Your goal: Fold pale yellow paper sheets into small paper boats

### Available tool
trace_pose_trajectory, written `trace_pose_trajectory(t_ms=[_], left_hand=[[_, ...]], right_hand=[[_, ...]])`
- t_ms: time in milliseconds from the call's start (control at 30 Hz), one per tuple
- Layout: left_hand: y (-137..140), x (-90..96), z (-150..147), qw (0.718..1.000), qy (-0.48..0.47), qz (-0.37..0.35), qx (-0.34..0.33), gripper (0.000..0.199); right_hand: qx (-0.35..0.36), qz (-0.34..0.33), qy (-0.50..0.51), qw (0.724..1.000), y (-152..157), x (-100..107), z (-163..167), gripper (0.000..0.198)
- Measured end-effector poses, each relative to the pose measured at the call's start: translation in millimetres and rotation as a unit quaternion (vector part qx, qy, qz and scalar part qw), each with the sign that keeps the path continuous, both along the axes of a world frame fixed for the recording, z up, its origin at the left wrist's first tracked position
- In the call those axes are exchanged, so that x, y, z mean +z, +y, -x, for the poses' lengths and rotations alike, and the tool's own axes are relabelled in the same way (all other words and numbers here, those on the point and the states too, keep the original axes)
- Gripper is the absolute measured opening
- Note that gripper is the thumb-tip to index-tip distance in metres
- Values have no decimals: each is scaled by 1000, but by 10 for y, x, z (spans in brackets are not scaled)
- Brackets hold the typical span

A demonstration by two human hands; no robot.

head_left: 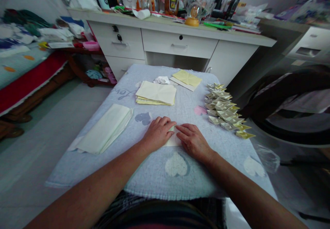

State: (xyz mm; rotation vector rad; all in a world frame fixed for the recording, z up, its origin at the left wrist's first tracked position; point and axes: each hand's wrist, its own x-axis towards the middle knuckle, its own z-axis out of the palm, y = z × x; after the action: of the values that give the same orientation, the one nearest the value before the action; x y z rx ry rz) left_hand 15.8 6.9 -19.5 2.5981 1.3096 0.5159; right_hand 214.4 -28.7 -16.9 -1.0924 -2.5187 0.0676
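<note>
A small pale sheet of paper (173,140) lies on the cloth-covered table in front of me, partly hidden under both hands. My left hand (159,133) grips its upper left part, thumb against curled fingers. From the other side, my right hand (192,139) has its fingers closed together on the paper's right edge. Just beyond is a stack of cream and yellow paper sheets (156,92). To the right stand several rows of folded paper boats (223,107), white and yellow. A folded pale-green paper bundle (105,129) rests at the left.
Yellow and white sheets (187,79) and a crumpled white paper (162,80) lie at the table's far end. A cluttered white desk (177,47) stands behind it. On the right are a washing machine (304,47) and a clear plastic bag (268,158); a bed (20,67) is left.
</note>
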Motion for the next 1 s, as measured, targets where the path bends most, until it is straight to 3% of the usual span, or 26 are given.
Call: trace_pose_trajectory(t_ms=[433, 667, 1000], left_hand=[[-3, -7, 5, 1000, 3, -3, -3, 36], [-2, -6, 2, 1000, 1, 5, 4, 44], [8, 12, 17, 1000, 6, -1, -16, 34]], right_hand=[[-2, 1, 1, 1000, 4, 14, -3, 20], [-20, -7, -2, 1000, -1, -10, -10, 19], [-9, 2, -22, 1000, 7, 44, 1, 22]])
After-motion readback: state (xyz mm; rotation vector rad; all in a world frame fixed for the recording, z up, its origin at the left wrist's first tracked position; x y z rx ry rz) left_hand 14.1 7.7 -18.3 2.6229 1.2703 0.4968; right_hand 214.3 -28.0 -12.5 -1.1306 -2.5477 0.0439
